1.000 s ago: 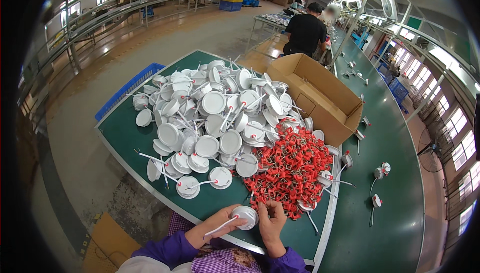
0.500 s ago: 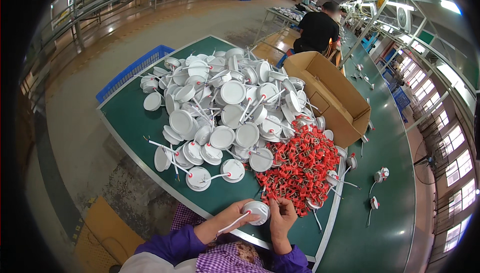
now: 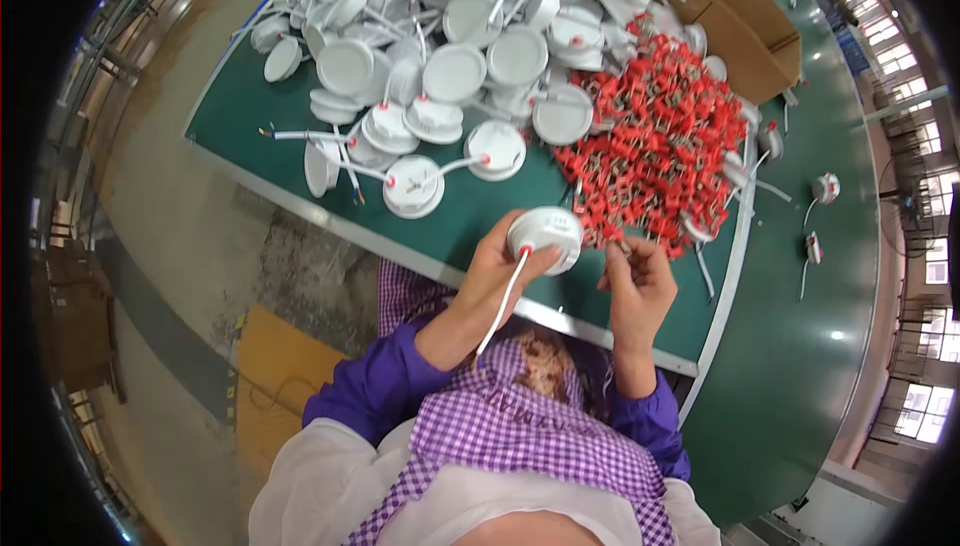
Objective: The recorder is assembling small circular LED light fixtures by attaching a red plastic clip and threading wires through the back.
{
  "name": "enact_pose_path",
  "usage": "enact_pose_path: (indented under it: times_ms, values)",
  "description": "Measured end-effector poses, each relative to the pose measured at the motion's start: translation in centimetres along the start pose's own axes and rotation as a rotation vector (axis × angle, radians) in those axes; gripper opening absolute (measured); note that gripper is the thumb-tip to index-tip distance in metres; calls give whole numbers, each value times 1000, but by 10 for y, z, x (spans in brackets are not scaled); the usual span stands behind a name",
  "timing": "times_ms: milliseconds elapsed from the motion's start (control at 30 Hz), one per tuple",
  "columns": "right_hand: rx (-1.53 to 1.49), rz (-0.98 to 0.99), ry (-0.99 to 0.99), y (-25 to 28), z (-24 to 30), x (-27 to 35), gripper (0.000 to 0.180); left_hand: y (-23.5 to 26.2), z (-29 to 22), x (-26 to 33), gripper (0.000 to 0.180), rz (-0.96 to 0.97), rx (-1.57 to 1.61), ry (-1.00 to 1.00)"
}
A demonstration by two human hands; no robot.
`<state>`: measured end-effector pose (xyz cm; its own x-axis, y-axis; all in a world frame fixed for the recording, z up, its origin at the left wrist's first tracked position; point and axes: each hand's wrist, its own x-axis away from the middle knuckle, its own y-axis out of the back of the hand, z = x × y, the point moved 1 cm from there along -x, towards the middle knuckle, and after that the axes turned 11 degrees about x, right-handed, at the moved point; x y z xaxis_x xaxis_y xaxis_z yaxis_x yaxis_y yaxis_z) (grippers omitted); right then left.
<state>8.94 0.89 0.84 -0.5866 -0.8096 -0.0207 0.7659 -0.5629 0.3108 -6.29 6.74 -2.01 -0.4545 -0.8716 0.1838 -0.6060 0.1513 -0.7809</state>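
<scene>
My left hand (image 3: 493,281) grips a white round lamp body (image 3: 546,236) by its side, thumb across it. A white cable (image 3: 503,304) leaves the lamp at a red grommet and hangs down past my wrist. To its right, my right hand (image 3: 640,291) is closed in a pinch at the near edge of a heap of small red clips with metal parts (image 3: 655,136). Between its thumb and forefinger shows a small clip (image 3: 624,246), partly hidden by the fingers. The two hands are a short way apart, above the table's front edge.
Many white round lamps (image 3: 455,74) lie piled on the green table (image 3: 290,161), cables sticking out. An open cardboard box (image 3: 735,6) stands behind the clips. On the right runs a green conveyor belt (image 3: 800,366) carrying several lamps (image 3: 826,187). A metal rim (image 3: 570,324) edges the table.
The view has tipped down, so the table sits higher and my apron shows. My left hand has turned the lamp slightly; the right hand remains pinched beside the clips, a little farther from the lamp.
</scene>
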Motion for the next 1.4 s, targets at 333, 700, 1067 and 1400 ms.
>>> enact_pose_path:
  times_ms: [333, 700, 1067, 1400]
  values:
    - [285, 54, 249, -1, 8, 12, 12, -10, 12, 14, 32, 7, -326, -80]
    - [410, 238, 245, 11, 19, 19, 10, -14, 6, 12, 31, 48, -677, -82]
    - [338, 146, 221, 12, 3, 29, 8, -15, 2, 12, 26, 173, -712, 2]
    - [83, 320, -67, 45, 3, 40, 40, -27, -2, 33, 28, 262, -720, 109]
